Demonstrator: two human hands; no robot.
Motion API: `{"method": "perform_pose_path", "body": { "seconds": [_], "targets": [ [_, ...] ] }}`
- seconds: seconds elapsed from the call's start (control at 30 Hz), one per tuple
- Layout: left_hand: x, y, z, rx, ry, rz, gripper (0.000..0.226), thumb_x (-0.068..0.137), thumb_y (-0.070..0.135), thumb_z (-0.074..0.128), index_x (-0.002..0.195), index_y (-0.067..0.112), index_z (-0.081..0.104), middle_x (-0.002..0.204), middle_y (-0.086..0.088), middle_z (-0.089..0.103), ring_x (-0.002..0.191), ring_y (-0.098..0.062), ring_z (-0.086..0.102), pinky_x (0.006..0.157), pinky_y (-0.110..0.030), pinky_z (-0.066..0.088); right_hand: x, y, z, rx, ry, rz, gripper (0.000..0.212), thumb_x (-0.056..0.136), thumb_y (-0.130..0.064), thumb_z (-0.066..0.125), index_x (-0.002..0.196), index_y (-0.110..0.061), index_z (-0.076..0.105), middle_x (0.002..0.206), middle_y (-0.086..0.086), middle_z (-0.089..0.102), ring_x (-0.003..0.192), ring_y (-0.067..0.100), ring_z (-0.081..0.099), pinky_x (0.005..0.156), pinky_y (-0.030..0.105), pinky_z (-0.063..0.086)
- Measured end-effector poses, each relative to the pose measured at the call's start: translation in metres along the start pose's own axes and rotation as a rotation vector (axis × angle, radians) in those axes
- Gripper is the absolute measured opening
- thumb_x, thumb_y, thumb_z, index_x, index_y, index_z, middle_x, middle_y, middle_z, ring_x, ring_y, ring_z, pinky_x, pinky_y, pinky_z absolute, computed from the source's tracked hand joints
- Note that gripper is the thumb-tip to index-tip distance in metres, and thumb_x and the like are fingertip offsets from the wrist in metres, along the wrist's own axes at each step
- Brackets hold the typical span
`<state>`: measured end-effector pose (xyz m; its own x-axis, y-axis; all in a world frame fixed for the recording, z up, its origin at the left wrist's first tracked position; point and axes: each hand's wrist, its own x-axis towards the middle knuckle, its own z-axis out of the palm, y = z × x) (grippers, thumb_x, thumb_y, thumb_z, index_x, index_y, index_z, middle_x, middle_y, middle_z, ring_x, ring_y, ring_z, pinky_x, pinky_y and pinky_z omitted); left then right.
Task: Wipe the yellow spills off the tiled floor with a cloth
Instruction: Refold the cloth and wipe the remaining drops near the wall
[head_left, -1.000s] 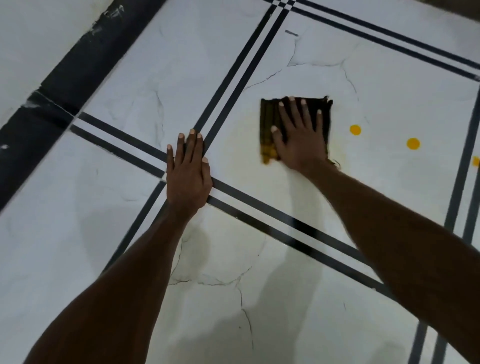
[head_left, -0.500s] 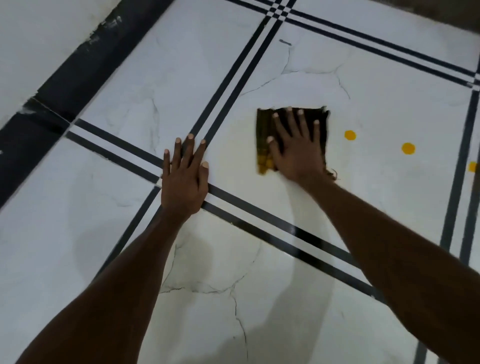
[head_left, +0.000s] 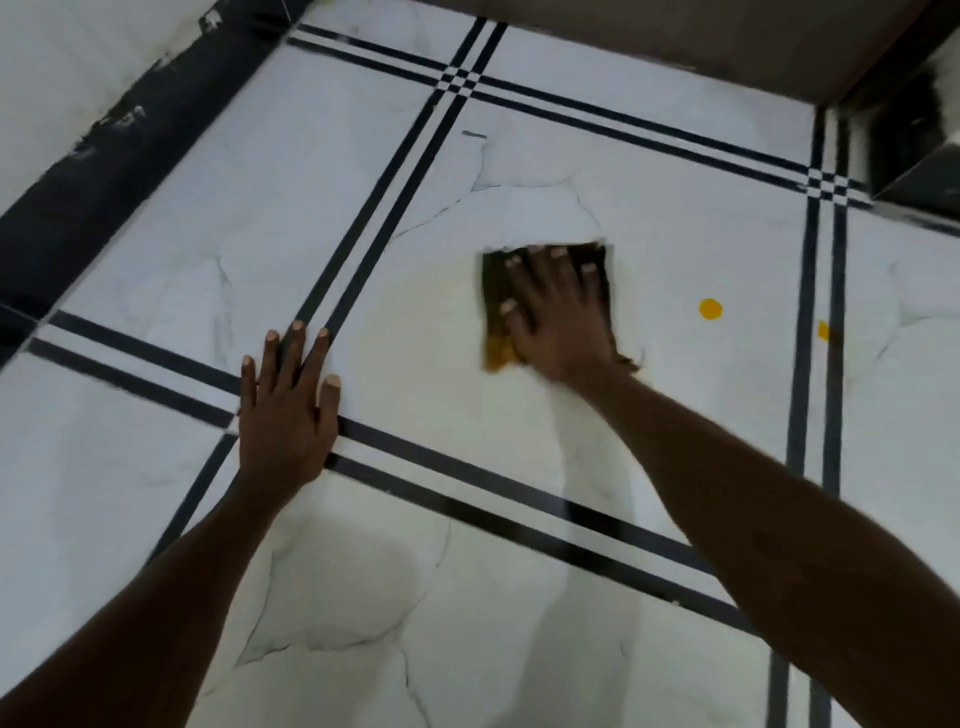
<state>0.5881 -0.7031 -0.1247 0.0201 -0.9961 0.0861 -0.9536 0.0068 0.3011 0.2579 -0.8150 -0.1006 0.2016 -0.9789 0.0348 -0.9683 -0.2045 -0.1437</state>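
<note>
**One cloth, two yellow spots, two hands flat on the tiles**

The right hand (head_left: 558, 317) lies flat on a single dark cloth (head_left: 493, 291), fingers straight and spread, pressing it against the tiled floor (head_left: 675, 234). The cloth is roughly square and blurred at its edges; its near-left corner is stained yellow (head_left: 500, 356), and a frayed thread shows at the near-right corner beside the wrist. A faint yellowish smear tints the white tile just left of the cloth.

Two yellow spills (head_left: 710, 309) can be counted to the right of the cloth, both apart from it. The nearer one is a full round dot on the white tile. The second (head_left: 823, 330) sits farther right, at the pair of black lines, and only part of it shows as yellow against the dark stripe.

The left hand (head_left: 285, 410) holds nothing. It rests palm down on the floor, fingers straight and slightly fanned, lying over the crossing of the black double lines well to the left of the cloth. Both forearms reach in bare from the lower edge.

The floor is white marble-patterned tile with thin grey veins, divided by paired black stripes; three crossings of these pairs are visible. A black skirting band (head_left: 104, 171) runs along the left, and a brown surface (head_left: 675, 31) borders the far edge.
</note>
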Motion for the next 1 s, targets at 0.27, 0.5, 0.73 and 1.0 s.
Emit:
{"method": "perform_pose_path", "body": {
  "seconds": [0.27, 0.5, 0.73, 1.0],
  "targets": [
    [0.049, 0.106, 0.023, -0.103, 0.002, 0.254, 0.058, 0.108, 0.038, 0.032, 0.164, 0.023, 0.029, 0.174, -0.004, 0.02, 0.162, -0.029, 0.012, 0.131, -0.056, 0.008, -0.145, 0.112, -0.027, -0.054, -0.095, -0.159, 0.063, 0.109, -0.055, 0.03, 0.167, -0.037, 0.015, 0.177, -0.005, 0.01, 0.165, 0.022, 0.003, 0.13, 0.059, 0.012],
    [0.053, 0.124, 0.053, 0.046, -0.006, 0.237, 0.06, 0.108, 0.041, 0.029, 0.166, 0.031, 0.019, 0.175, -0.002, 0.013, 0.163, -0.029, 0.006, 0.129, -0.06, 0.008, -0.028, 0.183, -0.031, 0.02, 0.002, 0.454, 0.067, 0.106, -0.059, 0.017, 0.167, -0.033, 0.013, 0.177, 0.006, 0.008, 0.164, 0.033, 0.001, 0.129, 0.067, 0.001],
    [0.053, 0.125, 0.052, 0.061, -0.021, 0.24, 0.06, 0.108, 0.043, 0.024, 0.166, 0.031, 0.016, 0.175, -0.003, 0.012, 0.163, -0.029, 0.006, 0.129, -0.062, 0.008, -0.139, 0.17, -0.039, -0.062, -0.119, -0.037, 0.064, 0.108, -0.062, 0.015, 0.167, -0.037, 0.015, 0.177, -0.002, 0.01, 0.165, 0.024, 0.003, 0.131, 0.062, 0.006],
    [0.054, 0.127, 0.051, 0.054, -0.032, 0.235, 0.059, 0.109, 0.043, 0.024, 0.166, 0.031, 0.018, 0.175, -0.001, 0.012, 0.163, -0.029, 0.006, 0.13, -0.059, 0.006, -0.066, 0.138, -0.022, -0.006, -0.013, 0.184, 0.065, 0.106, -0.056, 0.018, 0.166, -0.032, 0.021, 0.176, 0.006, 0.017, 0.164, 0.034, 0.01, 0.127, 0.068, 0.01]
  ]
}}
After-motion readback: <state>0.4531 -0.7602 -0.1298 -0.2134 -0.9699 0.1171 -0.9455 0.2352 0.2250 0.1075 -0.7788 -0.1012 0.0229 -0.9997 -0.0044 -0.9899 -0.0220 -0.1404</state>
